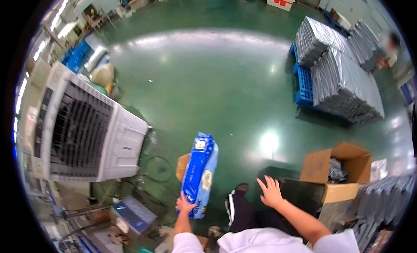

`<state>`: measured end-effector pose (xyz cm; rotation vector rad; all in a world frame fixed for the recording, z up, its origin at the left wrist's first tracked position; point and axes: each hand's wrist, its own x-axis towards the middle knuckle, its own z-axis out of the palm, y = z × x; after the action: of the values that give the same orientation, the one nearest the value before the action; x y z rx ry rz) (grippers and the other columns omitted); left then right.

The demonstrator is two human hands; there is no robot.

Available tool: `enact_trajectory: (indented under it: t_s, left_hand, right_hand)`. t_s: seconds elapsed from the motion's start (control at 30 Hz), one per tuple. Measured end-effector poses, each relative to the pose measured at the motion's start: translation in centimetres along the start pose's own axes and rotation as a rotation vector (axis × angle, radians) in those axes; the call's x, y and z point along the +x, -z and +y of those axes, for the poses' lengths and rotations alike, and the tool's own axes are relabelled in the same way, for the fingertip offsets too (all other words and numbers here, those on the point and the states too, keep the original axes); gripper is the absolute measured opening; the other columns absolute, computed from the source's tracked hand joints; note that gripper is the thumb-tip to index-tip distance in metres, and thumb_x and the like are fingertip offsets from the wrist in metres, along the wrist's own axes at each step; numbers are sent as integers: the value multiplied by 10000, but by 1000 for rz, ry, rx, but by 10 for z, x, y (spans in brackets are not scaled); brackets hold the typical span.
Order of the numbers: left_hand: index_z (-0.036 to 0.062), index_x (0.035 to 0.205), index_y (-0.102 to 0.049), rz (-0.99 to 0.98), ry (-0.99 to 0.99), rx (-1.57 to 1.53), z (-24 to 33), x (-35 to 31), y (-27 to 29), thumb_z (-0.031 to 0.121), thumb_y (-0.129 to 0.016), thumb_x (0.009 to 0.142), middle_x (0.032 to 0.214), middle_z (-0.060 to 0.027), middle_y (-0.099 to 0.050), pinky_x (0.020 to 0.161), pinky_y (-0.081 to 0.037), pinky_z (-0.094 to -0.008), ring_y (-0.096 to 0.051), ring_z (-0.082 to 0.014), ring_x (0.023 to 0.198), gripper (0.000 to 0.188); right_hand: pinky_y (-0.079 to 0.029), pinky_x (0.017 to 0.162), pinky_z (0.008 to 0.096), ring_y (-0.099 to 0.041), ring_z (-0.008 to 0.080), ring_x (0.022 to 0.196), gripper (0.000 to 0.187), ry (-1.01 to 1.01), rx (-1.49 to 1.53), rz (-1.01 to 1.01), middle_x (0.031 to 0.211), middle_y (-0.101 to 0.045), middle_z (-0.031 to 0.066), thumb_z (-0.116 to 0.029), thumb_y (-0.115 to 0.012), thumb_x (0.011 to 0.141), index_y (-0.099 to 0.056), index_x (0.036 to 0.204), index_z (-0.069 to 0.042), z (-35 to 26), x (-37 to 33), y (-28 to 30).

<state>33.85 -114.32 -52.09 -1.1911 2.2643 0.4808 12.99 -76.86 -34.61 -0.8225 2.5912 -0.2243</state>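
Note:
My left hand (186, 204) grips the lower end of a long blue plastic-wrapped package (198, 172). The package has a dark blue side and a light blue side with printing, and it points away from me over the floor. Behind its left edge, a bit of brown cardboard (183, 167) shows. Off to the right, my right hand (271, 193) is held out in the air with its fingers spread and nothing in it. An open cardboard box (316, 166) with dark grey plastic inside is the nearest thing to that hand.
A big white air cooler (124, 144) stands at the left, with cables below it. Near my left arm is a grey metal box (135, 214). Silver-wrapped stacks (347, 85) rest on a blue pallet (305, 83) at the far right, beside another person (391, 48). Grey bags (384, 201) hang at lower right.

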Motion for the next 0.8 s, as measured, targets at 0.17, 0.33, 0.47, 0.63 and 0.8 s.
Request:
enact_trajectory:
  t_s: [0.17, 0.33, 0.47, 0.63, 0.8]
  left_hand:
    - [256, 1369, -175, 102, -110, -163, -27, 48, -34, 333, -814, 410, 1188, -175, -406, 896, -342, -518, -410, -331, 1109, 1155]
    - [69, 1330, -284, -245, -156, -909, -103, 137, -2, 166, -784, 564, 1128, -190, -515, 860, -422, -374, -497, -245, 1047, 920]
    - [49, 1142, -509, 181, 105, -8, -172, 129, -34, 149, -612, 705, 1037, -181, -568, 834, -430, -445, -500, -365, 1010, 460]
    - [48, 1040, -587, -380, -119, -99, -116, 74, -101, 144, -620, 618, 1018, -150, -605, 866, -431, -374, -565, -289, 977, 434]
    - [18, 1079, -558, -693, -547, -441, 22, -3, -187, 58, -613, 692, 993, -134, -608, 825, -455, -324, -580, -225, 927, 393]
  right_hand:
    - [-286, 979, 459, -251, 356, 1239, 830, -418, -85, -330, 1342, -241, 223, -308, -698, 622, -293, 1327, -142, 92, -101, -75]
    - [-307, 993, 422, -245, 375, 1245, 738, -600, 52, -483, 1356, -222, 227, -328, -680, 647, -371, 1287, -128, 111, -118, -105]
    - [-323, 988, 403, -297, 364, 1217, 599, -527, 180, -346, 1322, -299, 216, -296, -657, 674, -465, 1211, -112, 84, -91, -124]
    - [-324, 987, 382, -361, 325, 1181, 472, -380, 339, -259, 1239, -433, 167, -265, -621, 706, -534, 1143, -108, 46, -82, -120]
    - [-374, 925, 404, -477, 308, 1068, 385, -348, 431, -258, 1080, -553, 140, -272, -547, 759, -555, 1097, -87, 48, -129, -111]
